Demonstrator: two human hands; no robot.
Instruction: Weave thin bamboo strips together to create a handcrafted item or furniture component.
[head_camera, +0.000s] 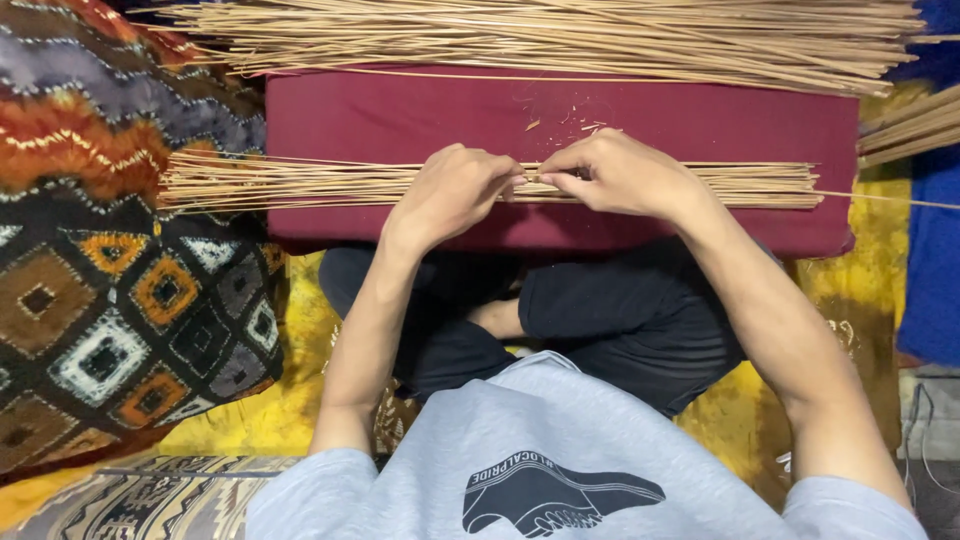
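A flat bundle of thin, straw-coloured bamboo sticks (320, 184) lies sideways across a dark red rectangular cushion (400, 115), reaching from about nine o'clock to three o'clock in the view. Both hands meet over the middle of this bundle. The left hand (455, 190) rests knuckles-up on the sticks, its fingers (505, 182) curled together and pinching a few sticks at their tips. The right hand (610, 172) sits just beside it at the three o'clock side, its fingers (560, 170) likewise closed on the same sticks, so that the two sets of fingertips nearly touch.

At twelve o'clock, along the far edge of the cushion, lies a larger, looser heap of the same pale sticks (560, 35). A few small splinters are scattered on the red cloth between the two piles.

At nine o'clock sits a patterned pillow with orange, black and white diamonds (110, 310). Under the crossed legs in black trousers (620, 320) spreads a yellow cloth (260, 410). A grey printed shirt (540, 450) fills six o'clock.
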